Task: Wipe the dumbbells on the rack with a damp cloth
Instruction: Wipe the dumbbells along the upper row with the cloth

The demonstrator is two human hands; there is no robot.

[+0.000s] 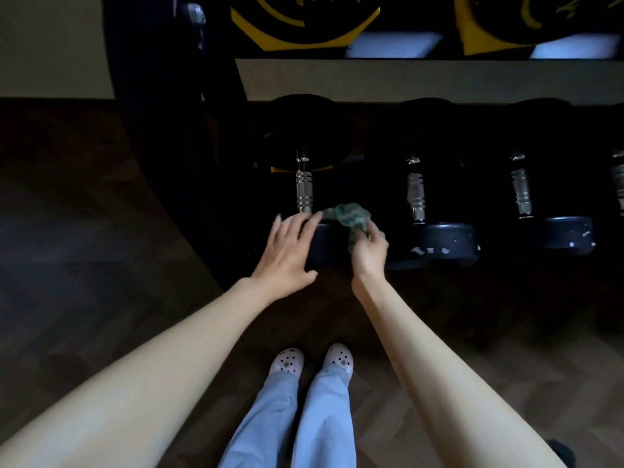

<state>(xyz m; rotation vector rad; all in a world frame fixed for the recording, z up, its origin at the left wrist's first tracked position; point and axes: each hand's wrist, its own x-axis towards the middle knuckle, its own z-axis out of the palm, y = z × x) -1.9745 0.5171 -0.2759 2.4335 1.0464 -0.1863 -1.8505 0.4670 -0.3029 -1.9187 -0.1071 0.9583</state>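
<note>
Black dumbbells with chrome handles lie in a row on the lower rack shelf. The leftmost dumbbell (pixel 304 187) has its near head (pixel 329 243) between my hands. My left hand (pixel 288 251) rests spread on the left side of that head, fingers apart. My right hand (pixel 369 248) pinches a crumpled green cloth (pixel 349 217) against the top right of the same head. Further right lie a second dumbbell (pixel 435 238) and a third dumbbell (pixel 564 236), both with chipped paint on their near heads.
The dark rack upright (pixel 175 136) stands at the left. An upper shelf holds larger black and yellow dumbbells (pixel 304 21). A pale wall (pixel 422 81) is behind. My feet in light clogs (pixel 312 361) stand on dark herringbone wood floor (pixel 84 231).
</note>
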